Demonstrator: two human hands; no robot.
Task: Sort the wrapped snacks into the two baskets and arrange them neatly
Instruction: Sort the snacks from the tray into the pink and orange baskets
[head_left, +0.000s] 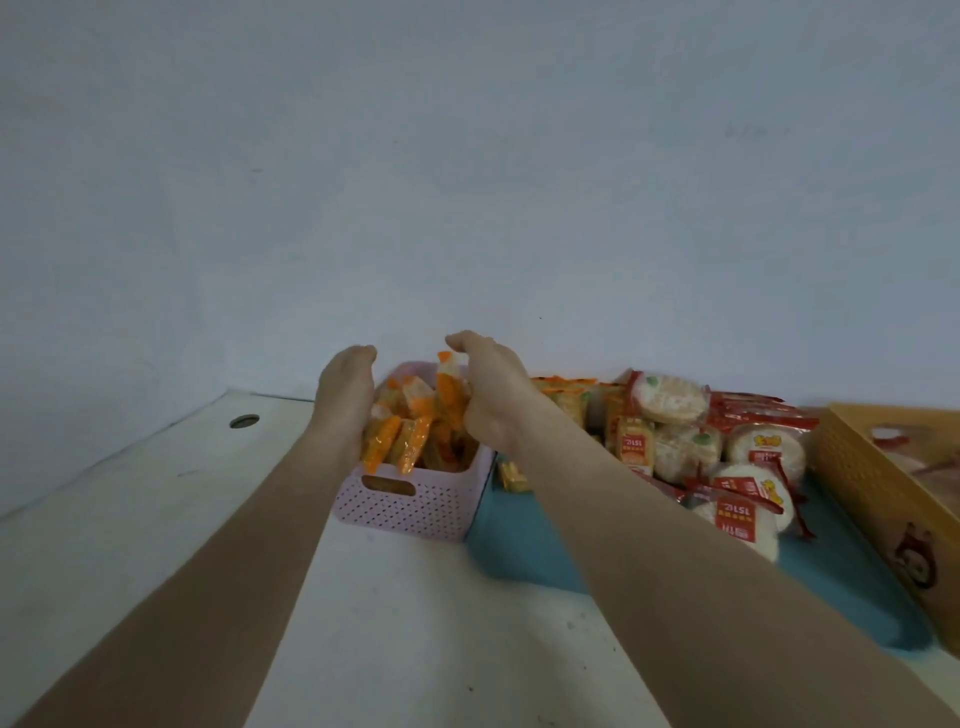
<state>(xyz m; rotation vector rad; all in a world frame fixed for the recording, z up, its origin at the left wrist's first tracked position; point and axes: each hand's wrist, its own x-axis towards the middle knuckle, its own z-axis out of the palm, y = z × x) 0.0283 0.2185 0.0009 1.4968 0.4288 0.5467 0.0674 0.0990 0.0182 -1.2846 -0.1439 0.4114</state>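
Pink basket (410, 506) sitting on the white tabletop (156, 519), holding orange-wrapped snacks (395, 441) (packed upright), the left hand (345, 397) lying open against them, the right hand (488, 395) pinching one orange-wrapped snack (448, 387) above the basket.

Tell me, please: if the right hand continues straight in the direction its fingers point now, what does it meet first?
The right hand curls leftward and down over the pink basket, holding an orange-wrapped snack. Going on, it would probably first meet the orange snacks packed in the basket, or the left hand; depth is unclear.
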